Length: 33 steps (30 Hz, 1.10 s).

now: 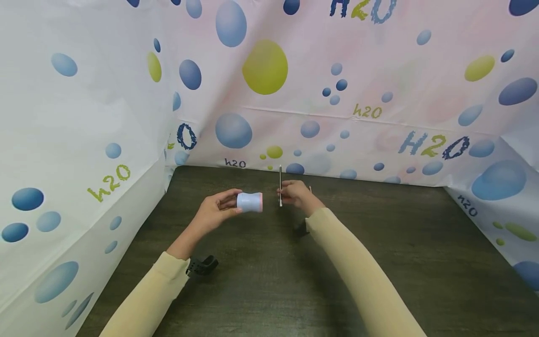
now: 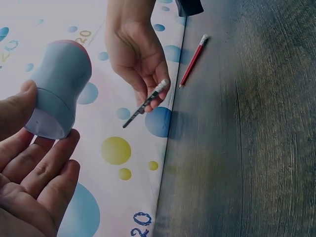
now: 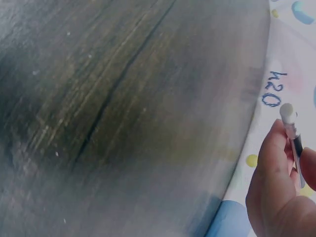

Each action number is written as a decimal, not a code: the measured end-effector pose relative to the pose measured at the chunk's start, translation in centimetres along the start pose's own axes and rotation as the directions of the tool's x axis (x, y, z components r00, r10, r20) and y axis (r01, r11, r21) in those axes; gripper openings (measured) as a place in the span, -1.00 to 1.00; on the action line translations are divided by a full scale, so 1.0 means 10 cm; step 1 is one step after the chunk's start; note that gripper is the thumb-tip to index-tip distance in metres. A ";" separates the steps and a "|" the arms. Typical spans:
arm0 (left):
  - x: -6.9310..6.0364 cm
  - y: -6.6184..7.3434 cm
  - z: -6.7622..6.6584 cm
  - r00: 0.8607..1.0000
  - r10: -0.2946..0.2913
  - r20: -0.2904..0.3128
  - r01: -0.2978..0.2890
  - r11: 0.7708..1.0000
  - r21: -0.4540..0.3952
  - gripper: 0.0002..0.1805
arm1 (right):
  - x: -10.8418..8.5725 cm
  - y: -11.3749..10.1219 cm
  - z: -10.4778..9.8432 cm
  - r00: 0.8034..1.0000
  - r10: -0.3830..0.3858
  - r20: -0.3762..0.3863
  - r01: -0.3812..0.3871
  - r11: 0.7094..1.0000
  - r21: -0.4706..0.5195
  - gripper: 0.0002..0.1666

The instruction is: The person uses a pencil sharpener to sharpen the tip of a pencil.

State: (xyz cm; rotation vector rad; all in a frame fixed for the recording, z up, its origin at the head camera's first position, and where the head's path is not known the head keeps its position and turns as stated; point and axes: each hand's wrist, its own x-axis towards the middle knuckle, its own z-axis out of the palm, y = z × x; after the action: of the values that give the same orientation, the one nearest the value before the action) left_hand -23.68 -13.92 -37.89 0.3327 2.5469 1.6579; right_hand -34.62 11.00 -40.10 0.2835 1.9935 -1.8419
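Note:
My left hand [image 1: 210, 213] pinches a light blue, waisted container [image 1: 250, 202] with a pink end, lying sideways above the dark table. In the left wrist view the container [image 2: 63, 79] shows a seam near the end by the fingertips; its exact kind cannot be told. To its right, my right hand [image 1: 296, 193] pinches a dark pencil [image 1: 280, 180], which stands nearly upright in the head view. The pencil's white eraser end [image 3: 287, 113] faces the right wrist camera. Container and pencil are apart.
A red pencil [image 2: 194, 61] with a white eraser lies on the table in the left wrist view, mostly hidden behind my right hand in the head view. White sheets with coloured dots [image 1: 265, 68] stand along the table's back and sides. A black strap [image 1: 202, 265] sits at my left wrist.

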 end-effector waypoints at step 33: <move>0.07 -0.02 -0.05 1.000 0.004 0.008 -0.004 0.999 -0.034 -0.42 | -0.43 -0.15 -0.20 0.970 -0.188 0.154 0.195 0.980 -0.030 -0.35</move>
State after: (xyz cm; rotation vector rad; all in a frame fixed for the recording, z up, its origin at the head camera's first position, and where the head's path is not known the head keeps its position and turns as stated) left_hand -24.44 -14.25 -37.85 0.3414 2.5105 1.6951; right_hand -31.74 13.36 -36.83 -0.0635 2.0132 -1.8690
